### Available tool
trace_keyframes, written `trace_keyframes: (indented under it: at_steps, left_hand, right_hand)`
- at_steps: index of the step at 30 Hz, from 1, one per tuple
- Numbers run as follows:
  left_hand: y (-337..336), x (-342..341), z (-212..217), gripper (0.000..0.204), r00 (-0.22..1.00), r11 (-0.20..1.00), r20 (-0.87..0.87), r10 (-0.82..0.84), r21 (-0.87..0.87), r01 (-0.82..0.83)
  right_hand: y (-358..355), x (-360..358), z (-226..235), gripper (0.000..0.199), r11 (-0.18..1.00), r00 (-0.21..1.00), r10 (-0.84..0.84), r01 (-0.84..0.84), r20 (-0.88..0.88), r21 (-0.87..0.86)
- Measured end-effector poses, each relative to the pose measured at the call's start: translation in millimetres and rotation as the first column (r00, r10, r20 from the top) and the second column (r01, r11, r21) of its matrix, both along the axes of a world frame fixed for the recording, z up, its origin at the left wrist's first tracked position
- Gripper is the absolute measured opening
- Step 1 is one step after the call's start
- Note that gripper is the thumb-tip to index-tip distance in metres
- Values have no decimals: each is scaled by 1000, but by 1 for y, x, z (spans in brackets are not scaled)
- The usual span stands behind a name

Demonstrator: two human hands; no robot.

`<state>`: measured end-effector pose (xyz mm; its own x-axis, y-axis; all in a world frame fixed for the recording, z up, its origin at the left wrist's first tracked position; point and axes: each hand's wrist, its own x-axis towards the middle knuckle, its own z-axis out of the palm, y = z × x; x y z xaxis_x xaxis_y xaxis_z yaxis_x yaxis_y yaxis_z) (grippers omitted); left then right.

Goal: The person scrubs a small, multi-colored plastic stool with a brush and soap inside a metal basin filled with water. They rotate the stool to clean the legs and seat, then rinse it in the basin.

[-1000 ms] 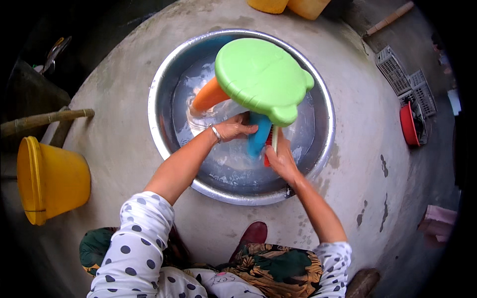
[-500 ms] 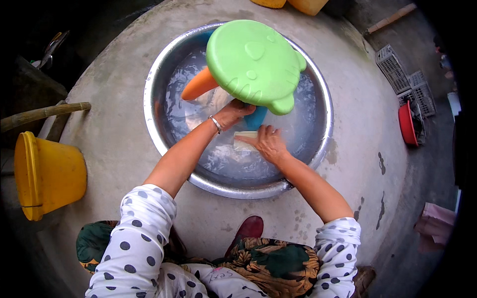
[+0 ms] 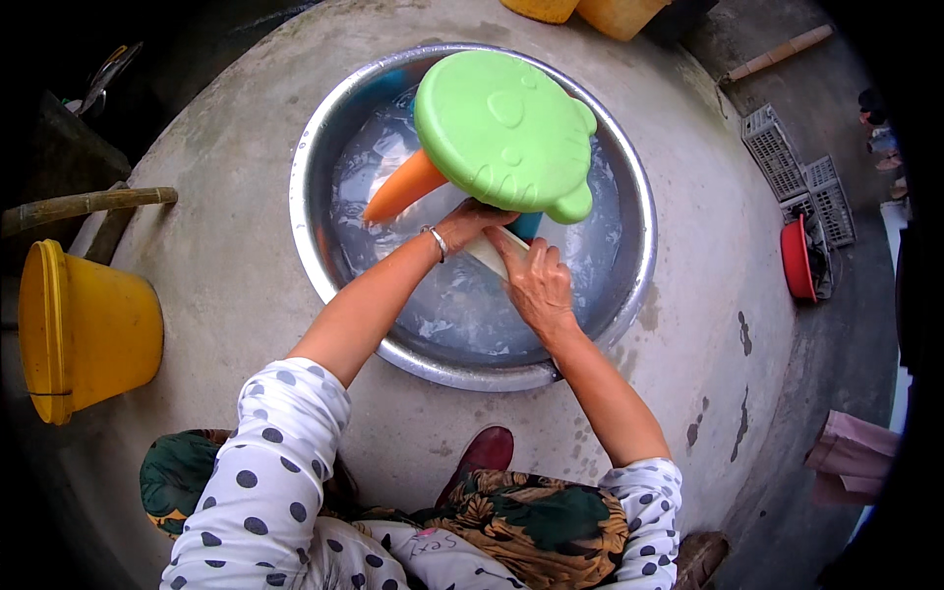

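Tilted oblong cream plastic brush (image 3: 484, 253) toward 10 o'clock, nearer round green plastic stool (image 3: 506, 138). Clamped in right hand (image 3: 539, 283); cannot tell left hand's (image 3: 466, 224) grip.

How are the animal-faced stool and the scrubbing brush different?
The animal-faced stool is big; the scrubbing brush is much smaller. The stool has a green seat, an orange leg and a blue leg; the brush's back is cream. The left hand reaches under the stool's seat; the right hand grips the brush. Both are at the metal basin.

Two hands (image 3: 464, 226) (image 3: 538, 285), one brush (image 3: 488, 257), one green-topped stool (image 3: 501, 133), one basin (image 3: 639, 236), three yellow containers (image 3: 113, 329) (image 3: 543, 9) (image 3: 619, 16) (two cropped)
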<state>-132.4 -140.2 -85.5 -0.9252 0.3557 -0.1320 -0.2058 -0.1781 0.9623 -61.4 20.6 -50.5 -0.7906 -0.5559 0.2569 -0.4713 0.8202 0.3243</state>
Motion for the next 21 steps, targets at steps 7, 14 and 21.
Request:
trace_keyframes:
  at_steps: [7,14,21]
  left_hand:
    - [9,-12,-30,54,993,993,-95,74,-83,-82]
    - [20,-7,-28,62,989,991,-88,115,79,-108]
    - [27,-8,-26,64,990,988,-3,142,-64,-142]
  right_hand:
    - [1,-1,-28,65,965,963,-6,-65,268,256]
    - [77,-23,-16,54,934,611,-346,150,712,325]
    - [29,-28,29,29,-94,442,175,897,880,-432]
